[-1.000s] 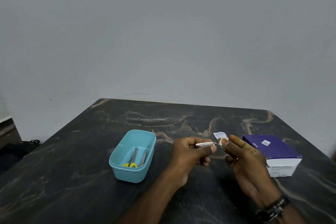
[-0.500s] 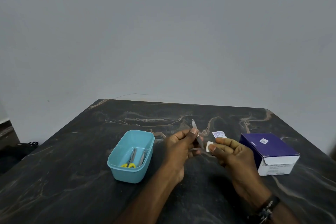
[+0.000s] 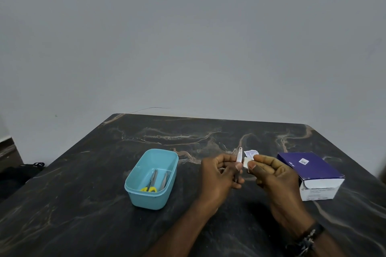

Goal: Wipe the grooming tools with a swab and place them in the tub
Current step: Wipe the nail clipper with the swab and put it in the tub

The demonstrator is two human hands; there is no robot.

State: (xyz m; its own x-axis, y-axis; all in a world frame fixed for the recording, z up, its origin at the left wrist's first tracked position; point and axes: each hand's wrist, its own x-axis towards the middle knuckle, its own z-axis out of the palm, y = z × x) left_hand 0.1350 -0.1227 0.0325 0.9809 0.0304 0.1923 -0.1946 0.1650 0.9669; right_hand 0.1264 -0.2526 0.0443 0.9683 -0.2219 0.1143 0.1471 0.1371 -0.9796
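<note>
Sitting left of your hands on the dark, veined marble-look tabletop [image 3: 83, 204], the light blue rounded-rectangular plastic tub [image 3: 150, 179] holds a pair of scissors with yellow handles [image 3: 150, 184], handles toward you and blades pointing away, and beside them a second slim grey metal tool [image 3: 165, 179] lying along the same line; what kind it is cannot be told. To your right stands a purple and white cardboard box [image 3: 311, 175], closed, its white end facing you.

Your left hand [image 3: 219, 177] pinches a small silver metal nail clipper [image 3: 239, 158] between thumb and curled fingers. Its long axis stands nearly upright, tilted slightly away from you, the rounded upper end pointing up and toward the far edge of the table, the lower end hidden behind your fingers. Your right hand [image 3: 273, 179] pinches a small white folded swab pad [image 3: 246, 162] between thumb and forefinger, pressed against the clipper's right side just above your left thumb. Both hands are held close together above the table, well apart from the tub. A torn white and blue printed sachet [image 3: 251, 153] lies on the table just beyond them. A dark beaded bracelet [image 3: 307, 240] circles your right wrist.
</note>
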